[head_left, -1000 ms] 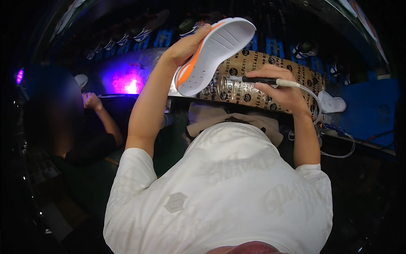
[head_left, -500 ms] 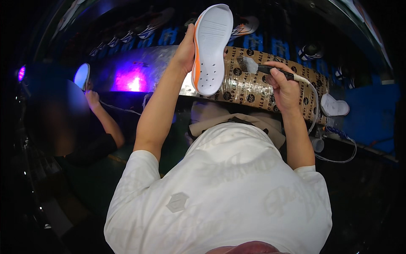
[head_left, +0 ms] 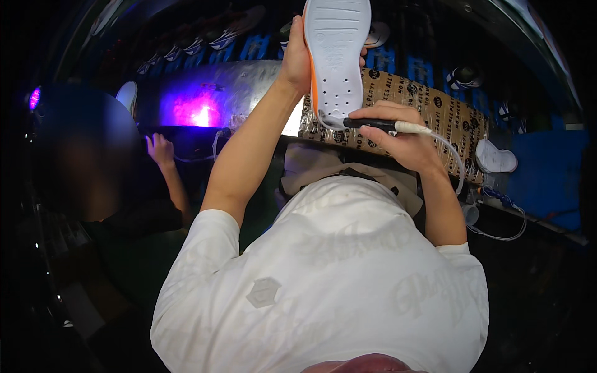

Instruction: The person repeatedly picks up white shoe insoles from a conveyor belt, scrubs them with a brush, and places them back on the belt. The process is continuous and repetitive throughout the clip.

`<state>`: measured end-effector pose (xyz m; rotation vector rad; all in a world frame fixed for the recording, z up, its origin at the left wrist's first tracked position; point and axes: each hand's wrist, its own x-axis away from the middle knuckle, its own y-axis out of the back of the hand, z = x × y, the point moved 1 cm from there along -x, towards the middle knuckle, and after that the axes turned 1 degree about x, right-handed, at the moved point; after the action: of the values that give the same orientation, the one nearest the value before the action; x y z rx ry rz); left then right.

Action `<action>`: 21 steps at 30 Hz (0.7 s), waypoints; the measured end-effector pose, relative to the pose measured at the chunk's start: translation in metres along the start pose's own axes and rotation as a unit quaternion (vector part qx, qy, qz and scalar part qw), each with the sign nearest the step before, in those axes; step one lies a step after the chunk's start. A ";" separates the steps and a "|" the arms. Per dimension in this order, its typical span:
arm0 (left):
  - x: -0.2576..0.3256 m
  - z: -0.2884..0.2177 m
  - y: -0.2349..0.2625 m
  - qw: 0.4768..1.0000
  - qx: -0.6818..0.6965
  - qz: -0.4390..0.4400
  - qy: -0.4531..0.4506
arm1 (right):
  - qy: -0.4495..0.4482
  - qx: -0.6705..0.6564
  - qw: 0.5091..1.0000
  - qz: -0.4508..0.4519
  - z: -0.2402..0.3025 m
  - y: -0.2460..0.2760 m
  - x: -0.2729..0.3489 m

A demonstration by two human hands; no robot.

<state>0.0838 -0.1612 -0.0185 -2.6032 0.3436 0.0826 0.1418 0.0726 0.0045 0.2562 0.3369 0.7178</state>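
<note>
My left hand (head_left: 297, 67) is closed around the long edge of a white shoe sole (head_left: 339, 59) with an orange side wall. The sole is held up over the bench, its open inner face with small holes toward me. In my right hand (head_left: 404, 138) is a glue brush (head_left: 370, 124) with a black handle, a pale tail wrap and a clear tube (head_left: 459, 160) running from its end. Its bristles touch the sole's near, rounded end, and the tip is partly blurred.
Brown printed cardboard (head_left: 410, 102) under clear film covers the bench in front. Another white sole (head_left: 496, 157) lies at right, beside a blue surface (head_left: 547, 180). Several shoe uppers (head_left: 227, 37) line the back. On the left, past a purple glow (head_left: 200, 115), is a co-worker's hand (head_left: 160, 149).
My right hand has brought the brush left onto the sole's near end. The sole has shifted right and slightly away from me. The co-worker's hand has moved to the right, apart from their sole.
</note>
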 end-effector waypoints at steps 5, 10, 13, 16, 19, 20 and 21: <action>-0.017 -0.013 -0.016 0.989 0.096 0.089 0.066 | 0.070 0.052 0.996 -0.023 0.007 0.014 -0.008; -0.024 -0.013 -0.046 0.977 -0.202 0.015 0.072 | 0.144 0.138 0.974 0.106 0.029 0.031 -0.006; -0.024 -0.022 -0.060 0.952 -0.278 0.027 0.123 | 0.074 0.105 0.990 0.054 0.026 0.038 -0.005; -0.029 -0.013 -0.059 0.943 -0.285 0.042 0.168 | 0.169 0.215 0.957 0.098 0.037 0.036 -0.001; -0.031 -0.027 -0.076 0.882 -0.418 0.051 0.212 | 0.134 0.149 0.973 0.115 0.041 0.052 0.008; -0.030 -0.030 -0.080 0.882 -0.413 0.056 0.221 | 0.118 0.117 0.979 0.118 0.040 0.057 0.011; -0.028 -0.035 -0.084 0.881 -0.408 0.062 0.230 | 0.101 0.118 0.986 0.064 0.033 0.060 0.014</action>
<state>0.0784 -0.1020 0.0551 -3.4225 0.7831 -0.4569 0.1286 0.1213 0.0519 0.4325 0.6053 0.8330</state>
